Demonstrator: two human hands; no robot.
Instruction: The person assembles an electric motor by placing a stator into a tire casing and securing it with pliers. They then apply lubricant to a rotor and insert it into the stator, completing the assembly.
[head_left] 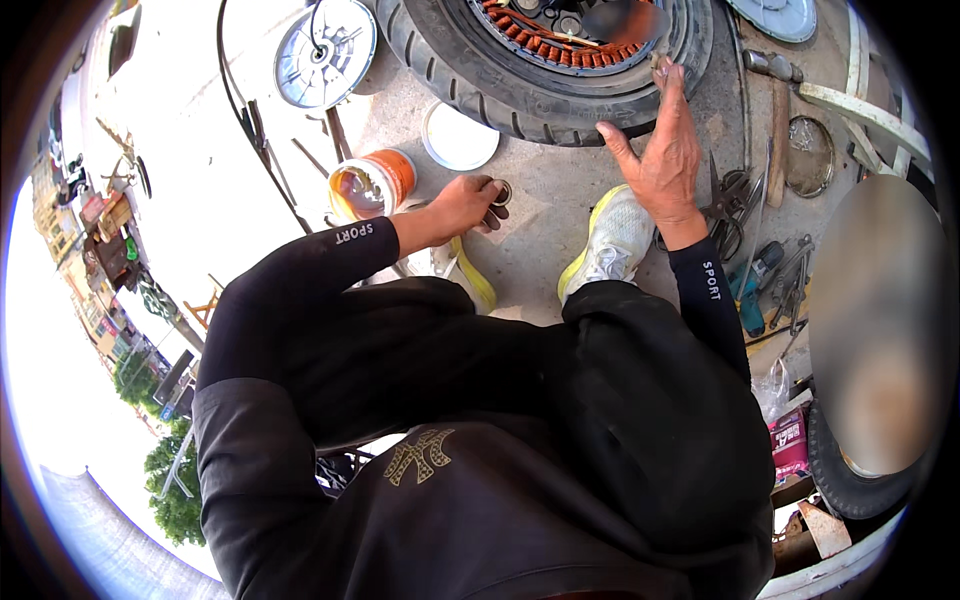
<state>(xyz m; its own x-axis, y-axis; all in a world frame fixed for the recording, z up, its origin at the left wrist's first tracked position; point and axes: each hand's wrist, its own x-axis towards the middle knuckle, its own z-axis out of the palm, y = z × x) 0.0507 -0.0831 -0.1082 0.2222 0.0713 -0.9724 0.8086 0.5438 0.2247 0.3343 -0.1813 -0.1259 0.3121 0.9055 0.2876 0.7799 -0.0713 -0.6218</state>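
Note:
My left hand [463,213] is closed around a small metal ring, which looks like a bearing [503,193], above the ground between my shoes. Dark smears show on its fingers. My right hand [664,165] is open, thumb apart from the fingers, at the near edge of a black tyre [540,112]; whether the fingertips touch it I cannot tell. Inside the tyre sits a wheel hub motor with a ring of copper windings [560,50]. An orange tub [372,185] with yellowish grease-like stuff inside stands beside my left hand, and a white round lid [460,136] lies near it.
Silver hub covers [326,55] lie at the far left and far right. On the right are a hammer [775,66], scissors [735,205], a teal power tool [757,285], several wrenches [795,280] and a round metal dish [808,155]. Black cables [262,145] run along the left.

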